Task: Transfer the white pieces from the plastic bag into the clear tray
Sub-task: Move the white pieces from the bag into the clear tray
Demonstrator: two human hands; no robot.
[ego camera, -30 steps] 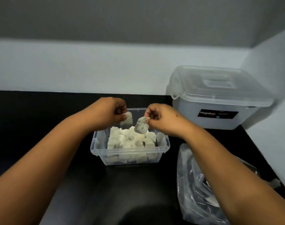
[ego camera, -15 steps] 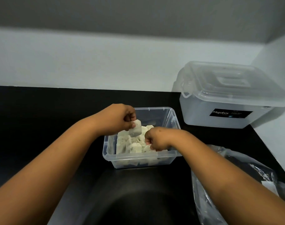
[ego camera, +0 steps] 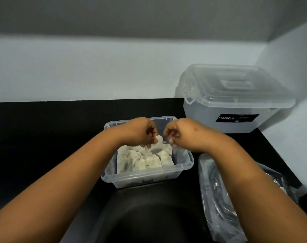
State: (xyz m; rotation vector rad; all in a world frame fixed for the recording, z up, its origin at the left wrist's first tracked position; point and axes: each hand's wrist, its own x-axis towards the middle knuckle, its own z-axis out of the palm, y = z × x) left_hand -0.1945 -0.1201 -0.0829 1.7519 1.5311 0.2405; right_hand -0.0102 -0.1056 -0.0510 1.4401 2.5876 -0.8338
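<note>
The clear tray (ego camera: 145, 178) sits on the black counter, filled with several white speckled pieces (ego camera: 145, 161). Over its middle my left hand (ego camera: 140, 132) pinches one white piece (ego camera: 157, 144) by its top, a little above the pile. My right hand (ego camera: 180, 133) hovers just to the right of that piece, fingers curled loosely, holding nothing that I can see. The crumpled plastic bag (ego camera: 219, 199) lies to the right of the tray, partly hidden under my right forearm.
A large lidded translucent storage box (ego camera: 236, 100) with a black label stands at the back right, against the white walls. The black counter (ego camera: 44, 137) stretches to the left. A dark rounded shadow fills the near middle.
My right hand has set its piece down in the tray and risen empty beside the left hand. My left hand still holds its piece, moved slightly right over the pile.
</note>
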